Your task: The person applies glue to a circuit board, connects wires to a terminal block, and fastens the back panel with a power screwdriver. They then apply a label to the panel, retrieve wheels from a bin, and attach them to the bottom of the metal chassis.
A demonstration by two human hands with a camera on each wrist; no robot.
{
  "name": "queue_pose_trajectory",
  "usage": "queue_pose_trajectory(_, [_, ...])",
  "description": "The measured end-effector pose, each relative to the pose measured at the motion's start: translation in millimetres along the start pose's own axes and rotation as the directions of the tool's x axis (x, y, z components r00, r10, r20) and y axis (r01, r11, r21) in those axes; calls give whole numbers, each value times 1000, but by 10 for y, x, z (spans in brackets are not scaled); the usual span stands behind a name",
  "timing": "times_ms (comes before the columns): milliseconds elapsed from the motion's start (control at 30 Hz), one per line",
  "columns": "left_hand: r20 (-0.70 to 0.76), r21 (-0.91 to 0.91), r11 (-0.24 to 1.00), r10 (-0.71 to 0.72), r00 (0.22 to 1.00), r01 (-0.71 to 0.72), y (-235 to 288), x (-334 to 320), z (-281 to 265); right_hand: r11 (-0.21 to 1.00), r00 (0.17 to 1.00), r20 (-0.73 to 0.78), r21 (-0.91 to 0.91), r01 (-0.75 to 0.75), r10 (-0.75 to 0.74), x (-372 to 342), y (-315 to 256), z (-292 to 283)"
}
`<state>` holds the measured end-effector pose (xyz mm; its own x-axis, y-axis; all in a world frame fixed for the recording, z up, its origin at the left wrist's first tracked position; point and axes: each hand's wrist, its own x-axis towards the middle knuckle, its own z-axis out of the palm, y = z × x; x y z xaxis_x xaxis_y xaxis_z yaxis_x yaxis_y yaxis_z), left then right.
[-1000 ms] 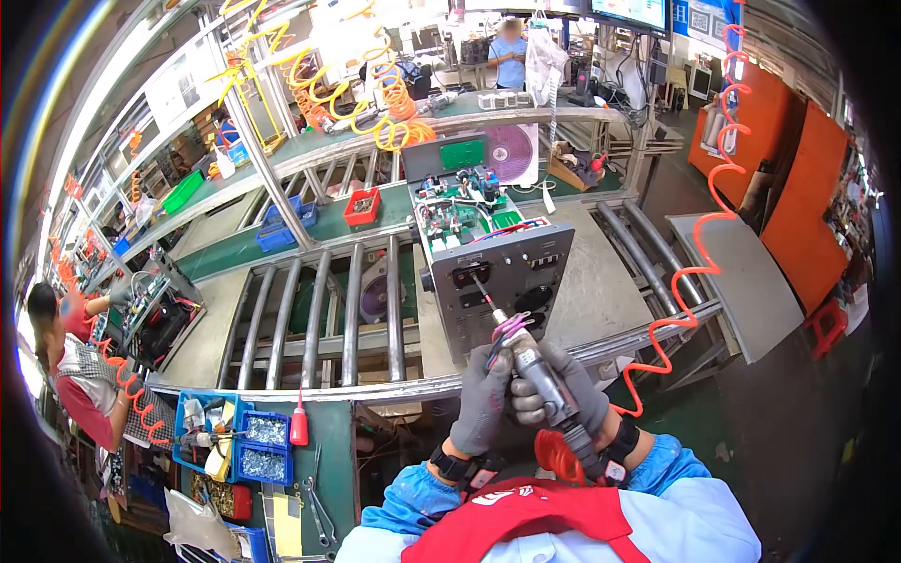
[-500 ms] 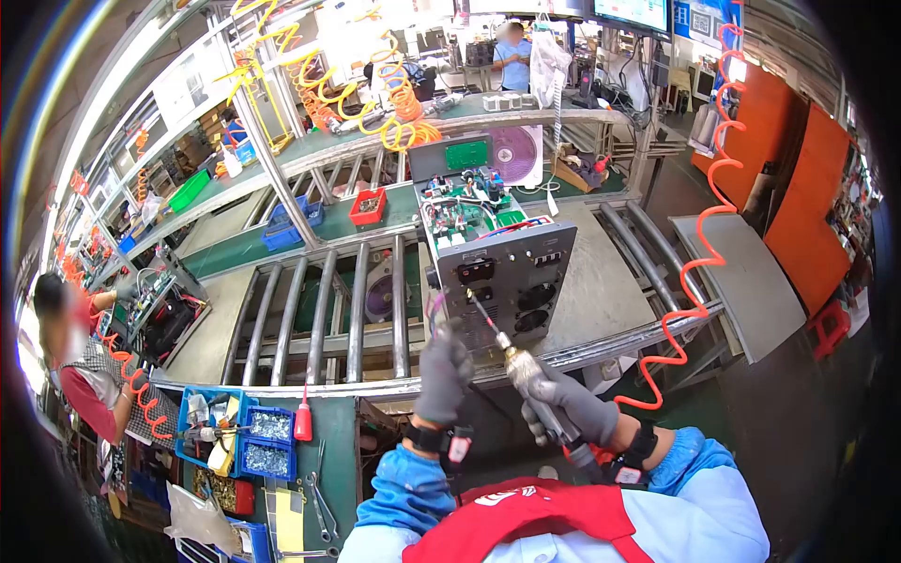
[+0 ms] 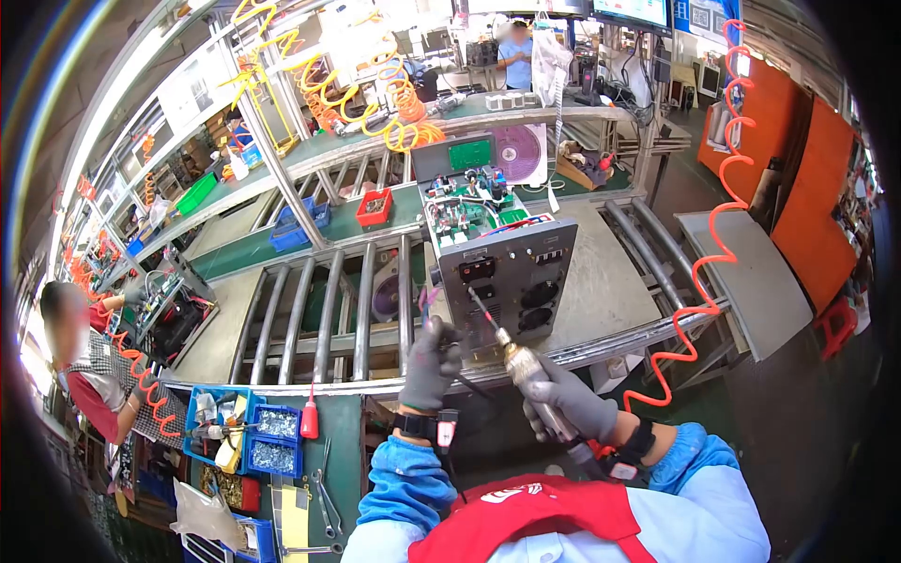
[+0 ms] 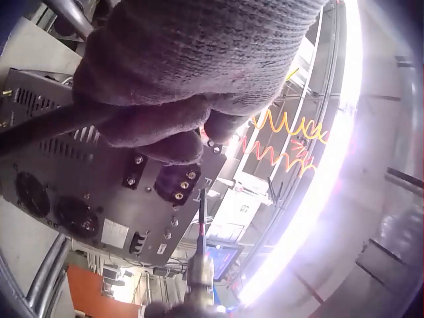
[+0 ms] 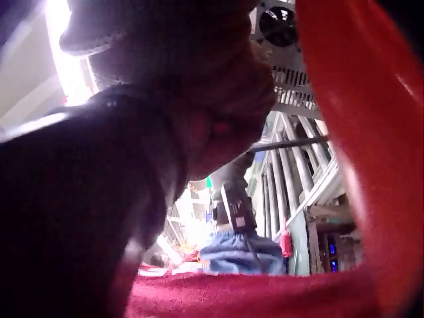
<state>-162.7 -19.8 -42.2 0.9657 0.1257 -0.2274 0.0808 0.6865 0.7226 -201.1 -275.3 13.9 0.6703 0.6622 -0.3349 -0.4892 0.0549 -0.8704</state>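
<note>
In the head view a grey metal equipment case (image 3: 507,291) stands upright, its top uncovered over green circuit boards (image 3: 469,199) and its rear panel facing me. My gloved right hand (image 3: 571,402) grips a power screwdriver (image 3: 524,364), whose long bit (image 3: 486,314) points up-left and overlaps the panel near the black terminal block (image 3: 477,268). To its left, my gloved left hand (image 3: 432,364) holds a black cable (image 4: 56,126) with its fingers curled round it. Thin purplish wires (image 3: 428,300) show above those fingertips. The left wrist view shows brass studs (image 4: 184,187) on the terminal block.
A roller conveyor (image 3: 324,310) runs left of the case. On the green bench at lower left are blue bins of screws (image 3: 275,441), a red bottle (image 3: 310,418) and wrenches (image 3: 326,497). A coiled orange hose (image 3: 699,281) hangs at right. Another person (image 3: 89,375) works at far left.
One second ago both hands were together on the screwdriver near the wires. The left hand has since moved left with the cable and wires; the right hand keeps the screwdriver, lowered slightly.
</note>
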Motion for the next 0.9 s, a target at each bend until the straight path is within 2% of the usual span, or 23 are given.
queue_pose_trajectory(67, [12,48,999,15,1000,-16,-167,-49,-57,1000,999,-34,-4,19,-19,106,-35,41])
queue_pose_trajectory(200, [51,8,1000,0,999,0,-398,-81,-227,1000,999,-48,19,15,-14,223,-78,67])
queue_pose_trajectory(467, [24,33,999,43,999,-43,-492,-157,-244,999,995,-88,4,45,-45,384,-11,57])
queue_pose_trajectory(533, [31,96,991,86,996,-88,-448,-193,-190,977,997,-52,207,-49,61,393,27,26])
queue_pose_trajectory(567, [28,143,983,112,993,-115,-448,-192,-191,948,993,-28,305,-97,110,402,53,-5])
queue_pose_trajectory(600, [27,191,971,138,990,-141,-441,-189,-196,853,984,160,502,-146,75,436,101,-55])
queue_pose_trajectory(667, [20,269,945,188,982,-186,-408,-204,-171,551,876,468,765,-333,-120,518,189,-150])
queue_pose_trajectory(700, [13,300,932,210,978,-204,-369,-240,-123,481,871,470,801,-356,-139,495,141,-122])
queue_pose_trajectory(800, [-10,360,899,272,962,-250,-355,-244,-120,516,897,418,804,-294,-141,491,157,-94])
queue_pose_trajectory(833, [-18,375,888,293,956,-265,-359,-246,-135,627,917,379,746,-223,-124,526,214,-105])
queue_pose_trajectory(900, [5,373,875,332,943,-310,-354,-261,-169,655,936,334,733,-186,-108,514,233,-73])
